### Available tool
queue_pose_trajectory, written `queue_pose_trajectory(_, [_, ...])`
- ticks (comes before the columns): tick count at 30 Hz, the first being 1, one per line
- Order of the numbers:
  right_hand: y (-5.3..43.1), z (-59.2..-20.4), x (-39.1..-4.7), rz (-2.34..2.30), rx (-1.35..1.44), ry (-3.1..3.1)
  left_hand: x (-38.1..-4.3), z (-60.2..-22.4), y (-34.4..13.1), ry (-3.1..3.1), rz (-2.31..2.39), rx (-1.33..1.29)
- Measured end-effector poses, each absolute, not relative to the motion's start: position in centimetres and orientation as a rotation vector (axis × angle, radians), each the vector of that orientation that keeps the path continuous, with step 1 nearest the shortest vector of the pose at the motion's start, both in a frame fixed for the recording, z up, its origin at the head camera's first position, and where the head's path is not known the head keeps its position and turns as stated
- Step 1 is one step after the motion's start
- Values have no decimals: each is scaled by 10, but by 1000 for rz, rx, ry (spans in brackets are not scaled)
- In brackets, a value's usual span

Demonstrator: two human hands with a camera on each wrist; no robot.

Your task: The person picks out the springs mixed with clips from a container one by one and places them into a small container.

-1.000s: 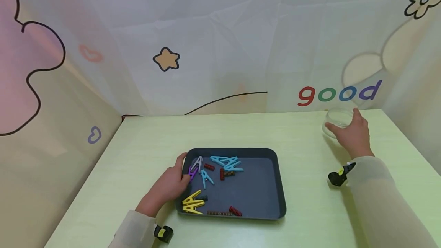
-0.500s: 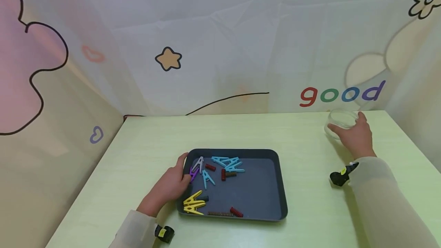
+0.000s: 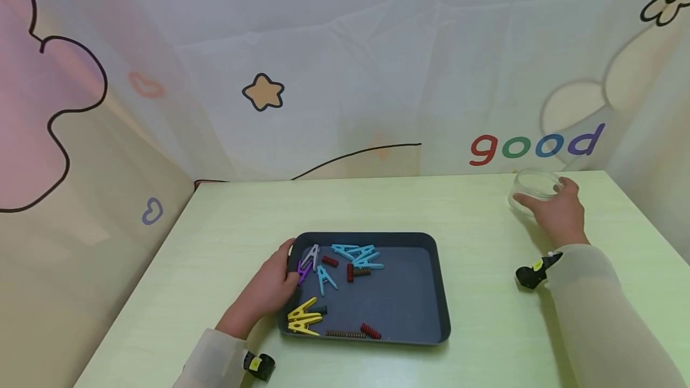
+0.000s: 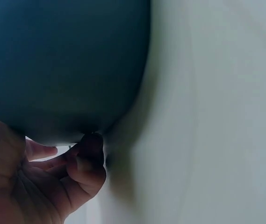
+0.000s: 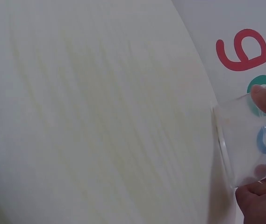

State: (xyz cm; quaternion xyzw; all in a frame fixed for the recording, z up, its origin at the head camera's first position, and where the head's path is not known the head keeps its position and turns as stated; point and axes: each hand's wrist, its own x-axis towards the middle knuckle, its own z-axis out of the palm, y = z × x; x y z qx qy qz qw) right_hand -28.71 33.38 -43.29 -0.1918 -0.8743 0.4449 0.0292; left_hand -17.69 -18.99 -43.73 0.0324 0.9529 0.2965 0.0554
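My left hand [image 3: 269, 286] grips the left rim of a dark grey tray [image 3: 401, 298], thumb over the edge; in the left wrist view its fingers [image 4: 88, 170] curl beneath the tray's outer wall [image 4: 67, 70]. Inside the tray lie light-blue clothespins [image 3: 326, 281], yellow clothespins [image 3: 303, 325], a purple clothespin [image 3: 304, 272] and a pale lilac one. Among them are red coil springs [image 3: 371, 331] and dark coil springs [image 3: 345, 334]. At the table's back right, my right hand [image 3: 562, 214] holds a clear round jar [image 3: 521, 189] between thumb and fingers. Through the jar's wall [image 5: 242, 140] the printed letters show.
A pale wooden table [image 3: 242, 208] carries the tray and reaches to a printed cloth backdrop [image 3: 345, 94]. The jar stands close to the back edge, by the coloured word "good". Cloth also hangs along both sides.
My right fingers have lowered and curled slightly more around the jar. The head view has shifted a little. The left hand and tray otherwise keep their places.
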Motion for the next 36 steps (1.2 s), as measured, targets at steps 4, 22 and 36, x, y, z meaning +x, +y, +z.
queue_pose_trajectory(4, [338,-434,-285,1386,-597,-2689,-177,-438,-190,2890,930,113])
queue_pose_trajectory(22, [342,-433,-269,1457,-487,-2722,-186,-442,-192,2883,954,139])
queue_pose_trajectory(36, [342,-438,-258,1437,-382,-2760,-193,-441,-192,2916,944,127])
